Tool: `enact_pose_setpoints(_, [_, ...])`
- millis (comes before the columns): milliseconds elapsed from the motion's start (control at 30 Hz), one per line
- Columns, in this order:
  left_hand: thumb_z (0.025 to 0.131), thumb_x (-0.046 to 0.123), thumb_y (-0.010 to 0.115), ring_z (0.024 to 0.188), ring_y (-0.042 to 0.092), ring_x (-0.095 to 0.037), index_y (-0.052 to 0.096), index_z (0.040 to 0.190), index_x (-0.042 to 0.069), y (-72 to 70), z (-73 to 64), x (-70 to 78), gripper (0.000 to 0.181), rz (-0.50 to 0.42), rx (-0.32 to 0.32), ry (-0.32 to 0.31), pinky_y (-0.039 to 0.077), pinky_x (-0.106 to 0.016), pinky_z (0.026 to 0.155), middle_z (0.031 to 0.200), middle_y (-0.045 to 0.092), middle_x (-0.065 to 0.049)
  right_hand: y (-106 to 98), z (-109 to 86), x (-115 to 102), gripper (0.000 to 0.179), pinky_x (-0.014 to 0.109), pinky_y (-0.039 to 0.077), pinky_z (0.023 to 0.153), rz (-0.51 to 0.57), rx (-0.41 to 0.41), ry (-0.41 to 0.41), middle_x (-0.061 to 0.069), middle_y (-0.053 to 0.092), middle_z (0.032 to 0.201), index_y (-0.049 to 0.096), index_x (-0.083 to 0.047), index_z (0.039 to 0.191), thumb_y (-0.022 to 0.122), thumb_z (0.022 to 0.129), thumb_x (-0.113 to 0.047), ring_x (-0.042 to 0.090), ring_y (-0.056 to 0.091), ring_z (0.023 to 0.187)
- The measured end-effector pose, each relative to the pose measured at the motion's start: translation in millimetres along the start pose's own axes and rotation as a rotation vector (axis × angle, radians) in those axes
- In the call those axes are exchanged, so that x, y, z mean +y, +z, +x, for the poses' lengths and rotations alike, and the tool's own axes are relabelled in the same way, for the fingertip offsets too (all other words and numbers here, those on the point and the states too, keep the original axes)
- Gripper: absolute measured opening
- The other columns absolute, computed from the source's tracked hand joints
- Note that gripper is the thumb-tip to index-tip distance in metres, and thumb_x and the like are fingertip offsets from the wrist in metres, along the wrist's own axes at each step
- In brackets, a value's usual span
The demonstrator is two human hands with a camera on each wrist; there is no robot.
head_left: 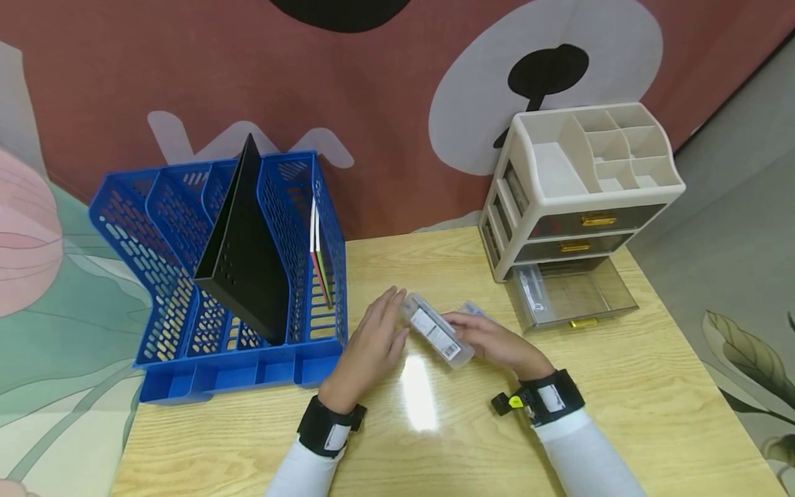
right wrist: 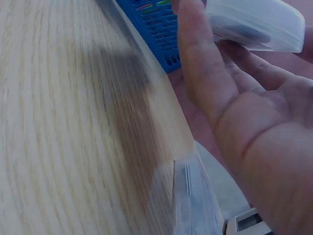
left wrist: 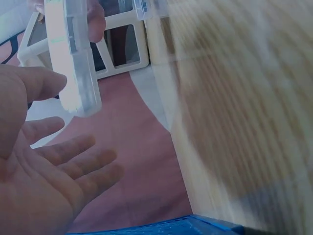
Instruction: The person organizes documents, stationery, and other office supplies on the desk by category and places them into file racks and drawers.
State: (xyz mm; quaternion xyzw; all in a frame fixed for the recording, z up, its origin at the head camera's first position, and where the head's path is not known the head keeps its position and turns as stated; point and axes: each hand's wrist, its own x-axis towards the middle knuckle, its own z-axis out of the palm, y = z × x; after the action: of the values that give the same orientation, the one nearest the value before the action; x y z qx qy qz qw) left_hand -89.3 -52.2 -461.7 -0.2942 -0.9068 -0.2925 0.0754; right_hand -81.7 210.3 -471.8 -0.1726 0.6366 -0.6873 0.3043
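Note:
A translucent plastic case [head_left: 435,333] with a white barcode label is held tilted above the table by my right hand [head_left: 499,343]. The right thumb and fingers grip its right end, as the right wrist view also shows. My left hand [head_left: 370,343] is at the case's left end with its fingers spread and fairly straight. In the left wrist view the left thumb is against or very near the case [left wrist: 73,63]; I cannot tell if it touches. Behind the right hand lies another clear plastic item [head_left: 473,308], partly hidden, on the table.
A blue file rack [head_left: 239,373] at the left holds a black folder [head_left: 251,276] and thin booklets [head_left: 319,259]. At the right stands a white desk organizer [head_left: 540,200]. Its bottom drawer [head_left: 596,290] is pulled out, with a clear plastic packet [head_left: 534,293] inside.

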Motion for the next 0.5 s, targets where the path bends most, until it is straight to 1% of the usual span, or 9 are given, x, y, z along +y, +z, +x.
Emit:
enact_pose_setpoints(67, [0.092, 0.017, 0.062, 0.138, 0.036, -0.033, 0.033, 0.15, 0.005, -1.2, -1.9, -0.3, 0.066, 0.013, 0.01, 0.013, 0.04, -0.049, 0.109, 0.151, 0.038, -0.022, -3, -1.9, 3, 0.044, 0.037, 0.056, 0.09, 0.109, -0.037, -0.052, 0.017, 0.059, 0.125, 0.032, 0.012, 0.144, 0.033, 0.104, -0.005, 0.034, 0.063, 0.106])
enact_pose_setpoints(133, [0.092, 0.018, 0.062, 0.138, 0.036, -0.034, 0.034, 0.149, 0.004, -3.1, -4.7, -0.6, 0.065, 0.026, 0.008, 0.016, 0.04, -0.05, 0.109, 0.151, 0.039, -0.022, -7, -4.4, 4, 0.042, 0.036, 0.056, 0.091, 0.194, -0.075, -0.103, 0.011, 0.061, 0.123, 0.03, 0.013, 0.144, 0.029, 0.104, -0.001, 0.034, 0.064, 0.106])
enact_pose_setpoints(233, [0.092, 0.019, 0.062, 0.138, 0.035, -0.034, 0.034, 0.149, 0.003, -5.1, -9.5, -1.8, 0.065, 0.042, -0.009, 0.01, 0.039, -0.05, 0.11, 0.151, 0.038, -0.023, -12, -8.7, 3, 0.043, 0.038, 0.055, 0.093, 0.29, -0.126, -0.163, 0.01, 0.059, 0.127, 0.029, 0.011, 0.146, 0.023, 0.103, 0.004, 0.033, 0.063, 0.109])
enact_pose_setpoints(333, [0.092, 0.02, 0.062, 0.138, 0.035, -0.034, 0.035, 0.148, 0.004, -6.0, -14.4, -3.4, 0.064, 0.058, -0.028, 0.002, 0.039, -0.051, 0.11, 0.151, 0.038, -0.023, -15, -13.2, -1, 0.045, 0.04, 0.054, 0.094, 0.322, -0.134, -0.183, 0.011, 0.056, 0.132, 0.032, 0.006, 0.147, 0.021, 0.103, 0.005, 0.031, 0.062, 0.111])
enact_pose_setpoints(400, [0.093, 0.021, 0.062, 0.138, 0.035, -0.035, 0.036, 0.148, 0.004, -6.6, -17.3, -4.1, 0.064, 0.071, -0.042, -0.002, 0.039, -0.051, 0.11, 0.151, 0.038, -0.023, -18, -17.0, -4, 0.046, 0.039, 0.054, 0.093, 0.327, -0.111, -0.178, 0.011, 0.056, 0.133, 0.036, 0.001, 0.147, 0.024, 0.102, 0.005, 0.031, 0.062, 0.112])
enact_pose_setpoints(500, [0.092, 0.022, 0.062, 0.137, 0.037, -0.036, 0.038, 0.146, 0.004, -7.9, -21.9, -4.1, 0.062, 0.089, -0.052, 0.002, 0.04, -0.052, 0.109, 0.15, 0.04, -0.023, -22, -24.3, -9, 0.047, 0.038, 0.055, 0.093, 0.333, -0.093, -0.183, 0.011, 0.057, 0.134, 0.037, -0.002, 0.147, 0.026, 0.102, 0.006, 0.031, 0.061, 0.112])
